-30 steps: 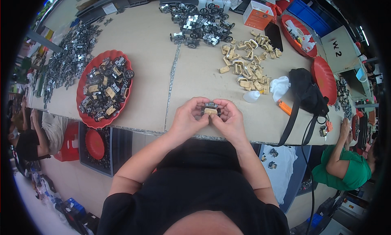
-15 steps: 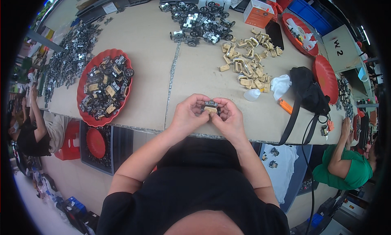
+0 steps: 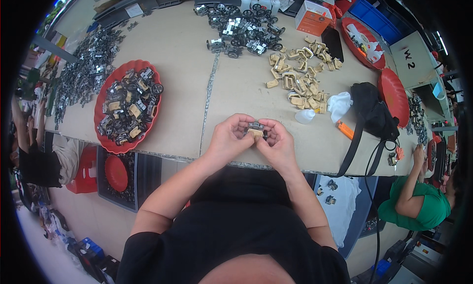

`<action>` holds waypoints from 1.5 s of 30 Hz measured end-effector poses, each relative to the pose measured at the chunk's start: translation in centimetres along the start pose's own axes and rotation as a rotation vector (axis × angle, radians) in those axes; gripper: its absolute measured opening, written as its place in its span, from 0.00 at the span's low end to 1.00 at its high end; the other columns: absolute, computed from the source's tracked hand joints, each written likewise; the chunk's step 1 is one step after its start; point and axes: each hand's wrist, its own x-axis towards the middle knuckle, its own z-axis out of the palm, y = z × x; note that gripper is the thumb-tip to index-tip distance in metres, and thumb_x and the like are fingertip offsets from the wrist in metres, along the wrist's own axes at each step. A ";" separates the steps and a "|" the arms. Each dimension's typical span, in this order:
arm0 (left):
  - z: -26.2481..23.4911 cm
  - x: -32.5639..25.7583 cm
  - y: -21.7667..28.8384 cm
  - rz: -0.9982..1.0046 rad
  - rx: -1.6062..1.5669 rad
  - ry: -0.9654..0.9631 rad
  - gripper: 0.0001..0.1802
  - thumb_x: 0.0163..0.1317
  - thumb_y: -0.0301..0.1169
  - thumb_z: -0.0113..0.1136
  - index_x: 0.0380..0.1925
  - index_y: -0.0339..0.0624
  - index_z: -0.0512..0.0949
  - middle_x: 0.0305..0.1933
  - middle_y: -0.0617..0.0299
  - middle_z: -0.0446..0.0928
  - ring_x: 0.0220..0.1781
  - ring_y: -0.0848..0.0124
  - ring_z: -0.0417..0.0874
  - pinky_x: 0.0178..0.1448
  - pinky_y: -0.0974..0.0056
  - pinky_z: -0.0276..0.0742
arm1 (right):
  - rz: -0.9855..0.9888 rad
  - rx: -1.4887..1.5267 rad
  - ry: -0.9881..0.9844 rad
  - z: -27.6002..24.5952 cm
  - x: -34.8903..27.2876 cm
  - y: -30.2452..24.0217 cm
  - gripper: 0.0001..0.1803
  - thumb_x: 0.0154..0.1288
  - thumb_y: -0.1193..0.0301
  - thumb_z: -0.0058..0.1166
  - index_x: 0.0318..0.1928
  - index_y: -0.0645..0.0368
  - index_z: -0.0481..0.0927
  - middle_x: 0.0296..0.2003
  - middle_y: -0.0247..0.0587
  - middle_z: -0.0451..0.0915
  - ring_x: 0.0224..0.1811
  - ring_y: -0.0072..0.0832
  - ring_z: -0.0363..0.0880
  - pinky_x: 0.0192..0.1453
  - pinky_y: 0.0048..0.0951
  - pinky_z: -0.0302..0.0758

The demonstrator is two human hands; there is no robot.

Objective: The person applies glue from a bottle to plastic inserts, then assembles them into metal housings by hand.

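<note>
Close to the table's front edge, my left hand (image 3: pixel 230 137) and my right hand (image 3: pixel 277 142) pinch a small toy vehicle (image 3: pixel 255 129) between them. It has a dark and silvery body, black wheels at its sides and a tan block on the side toward me. My fingertips cover part of it. Ahead and to the right lies a loose heap of tan parts (image 3: pixel 300 79). Farther off is a pile of dark, silvery wheeled vehicles (image 3: pixel 244 30). On the left, a red scalloped tray (image 3: pixel 156 72) holds several vehicles with tan parts.
A white bottle (image 3: pixel 305 116), a white cloth (image 3: pixel 339 106), an orange tool (image 3: pixel 345 130) and a black bag (image 3: pixel 369 109) lie on the right. Small dark parts (image 3: pixel 91 62) spread at far left. Glue bottles (image 3: pixel 264 2) and an orange box (image 3: pixel 313 16) stand behind. People work at both sides.
My hands stay almost in place around the toy vehicle. On the left, another person's arm has shifted; the heaps and trays look the same.
</note>
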 end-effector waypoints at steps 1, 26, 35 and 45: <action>-0.1 0.0 0.2 0.002 -0.001 -0.001 0.14 0.53 0.16 0.49 0.42 0.32 0.67 0.36 0.61 0.72 0.37 0.79 0.75 0.41 0.74 0.73 | 0.013 0.022 0.010 0.1 0.0 -0.3 0.19 0.51 0.80 0.53 0.45 0.65 0.69 0.30 0.36 0.74 0.27 0.14 0.72 0.29 0.14 0.70; -1.3 0.3 1.0 -0.177 -0.038 -0.097 0.13 0.62 0.36 0.46 0.34 0.36 0.71 0.23 0.64 0.71 0.20 0.82 0.71 0.21 0.78 0.69 | 0.157 0.019 -0.047 -0.3 0.4 -2.0 0.15 0.64 0.64 0.42 0.37 0.66 0.74 0.19 0.36 0.73 0.17 0.15 0.69 0.17 0.16 0.64; -1.0 0.0 0.8 -0.093 -0.063 -0.095 0.10 0.54 0.19 0.49 0.37 0.38 0.69 0.31 0.67 0.71 0.30 0.84 0.71 0.29 0.77 0.73 | 0.155 0.106 -0.077 -0.1 0.4 -1.6 0.14 0.54 0.80 0.48 0.44 0.66 0.69 0.29 0.35 0.76 0.26 0.12 0.70 0.29 0.14 0.67; -1.2 -0.2 0.3 -0.040 -0.074 -0.101 0.10 0.51 0.18 0.52 0.36 0.36 0.69 0.31 0.65 0.72 0.29 0.84 0.72 0.32 0.77 0.69 | 0.114 0.061 -0.079 0.1 0.4 -1.6 0.15 0.53 0.81 0.50 0.43 0.65 0.69 0.32 0.37 0.76 0.31 0.15 0.73 0.33 0.15 0.70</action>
